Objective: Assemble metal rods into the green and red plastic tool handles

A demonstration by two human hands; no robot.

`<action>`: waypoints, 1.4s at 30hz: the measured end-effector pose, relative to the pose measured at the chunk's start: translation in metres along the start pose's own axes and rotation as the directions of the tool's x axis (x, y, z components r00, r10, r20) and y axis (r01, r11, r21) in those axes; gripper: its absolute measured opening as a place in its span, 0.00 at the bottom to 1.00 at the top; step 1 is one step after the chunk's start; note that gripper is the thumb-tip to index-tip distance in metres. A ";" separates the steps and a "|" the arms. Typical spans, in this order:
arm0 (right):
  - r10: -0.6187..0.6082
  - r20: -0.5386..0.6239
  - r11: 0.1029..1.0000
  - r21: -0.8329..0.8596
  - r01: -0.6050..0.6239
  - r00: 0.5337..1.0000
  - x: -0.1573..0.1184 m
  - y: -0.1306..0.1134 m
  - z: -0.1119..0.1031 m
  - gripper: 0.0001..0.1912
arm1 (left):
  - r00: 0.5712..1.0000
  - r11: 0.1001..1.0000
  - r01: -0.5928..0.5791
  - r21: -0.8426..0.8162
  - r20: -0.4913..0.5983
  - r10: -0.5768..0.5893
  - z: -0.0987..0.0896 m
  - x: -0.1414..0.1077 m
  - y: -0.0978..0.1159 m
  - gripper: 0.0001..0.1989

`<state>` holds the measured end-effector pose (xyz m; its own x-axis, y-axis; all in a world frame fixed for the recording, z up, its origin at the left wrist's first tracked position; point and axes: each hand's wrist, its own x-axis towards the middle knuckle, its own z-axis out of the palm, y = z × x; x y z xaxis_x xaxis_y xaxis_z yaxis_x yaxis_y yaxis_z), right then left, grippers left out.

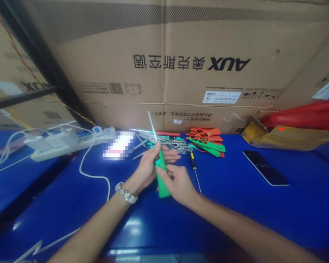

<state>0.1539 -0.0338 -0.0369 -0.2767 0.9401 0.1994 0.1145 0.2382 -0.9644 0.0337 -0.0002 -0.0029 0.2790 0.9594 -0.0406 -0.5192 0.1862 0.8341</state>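
A green long-necked lighter [163, 186] with a thin metal tube is held upright, tilted slightly left, between both hands. My left hand [148, 164] grips its upper part below the tube, thumb against the side and fingers behind it. Lower down, my right hand [181, 182] closes on the handle, its thumb across the front near a turquoise trigger. Behind the hands lies a pile of metal lighter tubes [178, 144]. Orange handle shells [208, 132] and green handle shells [208, 147] are heaped to its right. A black and yellow screwdriver [192, 160] rests beside my right hand.
A large cardboard box [112, 47] walls off the back of the blue table [235, 204]. At left sit a white power strip [60, 148] with plugs, loose cables and a lit, pixelated screen [119, 146]. A phone [265, 168] and an open carton [290, 137] with red material are at right.
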 end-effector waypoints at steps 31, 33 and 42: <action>-0.217 -0.189 0.959 0.141 0.245 0.958 0.020 -0.028 -0.041 0.11 | 0.909 0.126 -0.409 0.904 0.390 0.149 -0.012 -0.017 0.016 0.11; -0.228 -0.193 0.958 0.133 0.255 0.955 0.019 -0.027 -0.042 0.12 | 0.908 0.108 -0.410 0.906 0.395 0.138 -0.012 -0.017 0.015 0.11; -0.109 -0.122 0.958 0.252 0.137 0.986 0.026 -0.021 -0.041 0.14 | 0.941 -0.007 -0.325 0.946 0.324 0.101 -0.015 -0.018 0.017 0.12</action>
<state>0.1835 -0.0043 -0.0045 -0.1690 0.9311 0.3233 -0.1691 0.2958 -0.9402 0.0082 -0.0109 0.0037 0.4721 0.8525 0.2243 0.6768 -0.5135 0.5274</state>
